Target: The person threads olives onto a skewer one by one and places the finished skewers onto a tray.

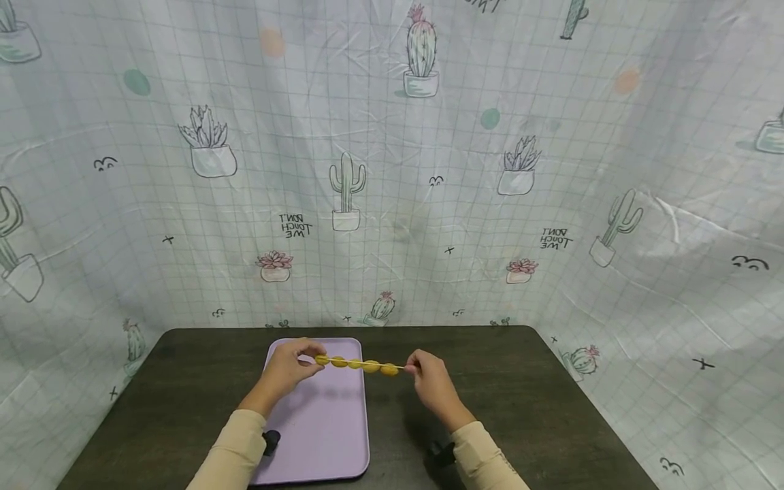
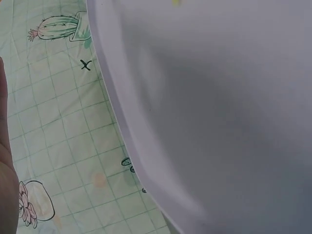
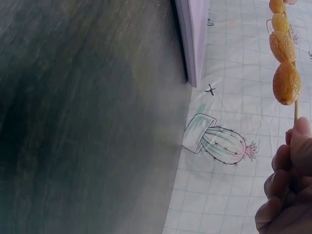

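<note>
A thin wooden skewer [image 1: 371, 367] threaded with several wrinkled golden-yellow pieces, like small potatoes, is held level between both hands. My left hand [image 1: 289, 369] pinches its left end, thumb and fingers on the end piece. At the bare stick end on the right, my right hand [image 1: 431, 384] pinches with curled fingers; the right wrist view shows the thumb of that hand [image 3: 292, 180] on the stick, just beyond the largest potato-like piece [image 3: 286, 84]. Beneath the left hand and most of the skewer lies a lilac tray [image 1: 324, 435]. Only an edge of the left hand [image 2: 7, 185] shows in the left wrist view.
The dark wooden table [image 1: 514, 408] carries the tray left of its middle. A pale curtain [image 1: 392, 265] printed with cacti hangs behind the table and along both sides. Black wrist straps [image 1: 271, 442] sit at both beige sleeves.
</note>
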Demonstrator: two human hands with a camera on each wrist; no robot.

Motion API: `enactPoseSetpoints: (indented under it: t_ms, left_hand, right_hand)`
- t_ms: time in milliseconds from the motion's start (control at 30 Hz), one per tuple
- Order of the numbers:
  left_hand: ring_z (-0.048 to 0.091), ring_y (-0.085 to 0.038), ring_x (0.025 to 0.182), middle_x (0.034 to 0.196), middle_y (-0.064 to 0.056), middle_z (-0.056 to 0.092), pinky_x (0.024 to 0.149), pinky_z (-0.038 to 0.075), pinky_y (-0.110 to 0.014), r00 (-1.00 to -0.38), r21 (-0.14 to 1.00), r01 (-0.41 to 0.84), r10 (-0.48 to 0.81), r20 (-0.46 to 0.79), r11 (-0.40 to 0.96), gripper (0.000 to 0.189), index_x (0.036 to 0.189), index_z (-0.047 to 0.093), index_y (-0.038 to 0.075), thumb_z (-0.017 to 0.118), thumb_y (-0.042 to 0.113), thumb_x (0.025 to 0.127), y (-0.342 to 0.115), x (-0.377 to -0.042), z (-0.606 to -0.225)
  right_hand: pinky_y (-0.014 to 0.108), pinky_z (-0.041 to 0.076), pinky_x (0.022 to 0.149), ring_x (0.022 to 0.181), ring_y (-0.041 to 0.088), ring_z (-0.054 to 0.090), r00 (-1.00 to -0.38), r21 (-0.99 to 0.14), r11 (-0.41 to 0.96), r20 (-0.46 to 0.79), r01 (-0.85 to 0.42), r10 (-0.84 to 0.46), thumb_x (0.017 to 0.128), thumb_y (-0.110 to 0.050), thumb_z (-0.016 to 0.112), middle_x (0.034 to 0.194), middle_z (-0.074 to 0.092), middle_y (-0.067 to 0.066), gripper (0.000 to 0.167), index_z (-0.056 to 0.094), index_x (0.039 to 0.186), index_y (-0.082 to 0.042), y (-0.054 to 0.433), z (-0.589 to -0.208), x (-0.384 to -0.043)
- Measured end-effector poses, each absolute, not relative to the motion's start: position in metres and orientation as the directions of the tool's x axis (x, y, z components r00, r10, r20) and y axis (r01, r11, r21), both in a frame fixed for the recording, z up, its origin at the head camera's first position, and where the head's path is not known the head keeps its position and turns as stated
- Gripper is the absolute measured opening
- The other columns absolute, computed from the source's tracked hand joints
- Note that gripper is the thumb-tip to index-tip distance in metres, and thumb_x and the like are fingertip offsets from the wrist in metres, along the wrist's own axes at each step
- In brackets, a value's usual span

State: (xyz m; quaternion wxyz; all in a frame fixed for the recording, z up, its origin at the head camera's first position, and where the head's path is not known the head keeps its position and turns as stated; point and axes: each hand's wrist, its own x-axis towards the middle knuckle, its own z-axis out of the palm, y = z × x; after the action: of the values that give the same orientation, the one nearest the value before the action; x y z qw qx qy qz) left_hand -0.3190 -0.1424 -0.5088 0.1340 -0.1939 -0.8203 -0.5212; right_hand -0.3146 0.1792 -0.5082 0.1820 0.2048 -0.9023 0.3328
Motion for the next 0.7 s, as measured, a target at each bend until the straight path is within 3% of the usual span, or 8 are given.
enactPoseSetpoints:
  t_ms: [100, 200, 500, 700]
  left_hand:
    - [0.072, -0.022, 0.091, 0.096, -0.004, 0.074, 0.075, 0.058, -0.024, -0.874, 0.79, 0.485, 0.196, 0.444, 0.375, 0.026, 0.1, 0.075, 0.004, 0.083, -0.008, 0.078, -0.144, -0.32, -0.508]
    - [0.072, -0.022, 0.09, 0.096, -0.004, 0.074, 0.074, 0.058, -0.025, -0.865, 0.777, 0.501, 0.201, 0.459, 0.381, 0.027, 0.099, 0.075, 0.006, 0.083, -0.008, 0.078, -0.146, -0.32, -0.509]
    - [0.071, -0.022, 0.09, 0.098, -0.005, 0.073, 0.074, 0.059, -0.026, -0.877, 0.793, 0.48, 0.192, 0.44, 0.376, 0.031, 0.103, 0.074, 0.006, 0.083, -0.009, 0.078, -0.147, -0.318, -0.507]
    - [0.068, -0.025, 0.097, 0.114, -0.009, 0.07, 0.073, 0.058, -0.03, -0.877, 0.725, 0.469, 0.17, 0.449, 0.504, 0.042, 0.115, 0.073, 0.008, 0.084, -0.007, 0.077, -0.163, -0.314, -0.505]
  right_hand:
    - [0.028, 0.047, 0.061, 0.067, 0.009, 0.049, -0.85, -0.539, 0.683, 0.464, -0.494, -0.249, 0.093, -0.002, 0.07, 0.08, 0.062, 0.004, 0.015, 0.06, 0.085, -0.011, 0.178, -0.507, -0.315]
    - [0.028, 0.047, 0.061, 0.067, 0.009, 0.049, -0.85, -0.555, 0.666, 0.462, -0.499, -0.253, 0.094, -0.003, 0.069, 0.081, 0.063, 0.008, 0.014, 0.061, 0.086, -0.01, 0.177, -0.507, -0.313]
    - [0.027, 0.047, 0.062, 0.067, 0.009, 0.049, -0.867, -0.595, 0.652, 0.448, -0.47, -0.216, 0.094, -0.003, 0.069, 0.08, 0.061, 0.0, 0.013, 0.061, 0.085, -0.01, 0.176, -0.511, -0.311]
    - [0.026, 0.045, 0.059, 0.065, 0.008, 0.048, -0.872, -0.584, 0.669, 0.441, -0.459, -0.213, 0.094, -0.004, 0.069, 0.078, 0.061, 0.003, 0.013, 0.061, 0.085, -0.008, 0.17, -0.515, -0.312]
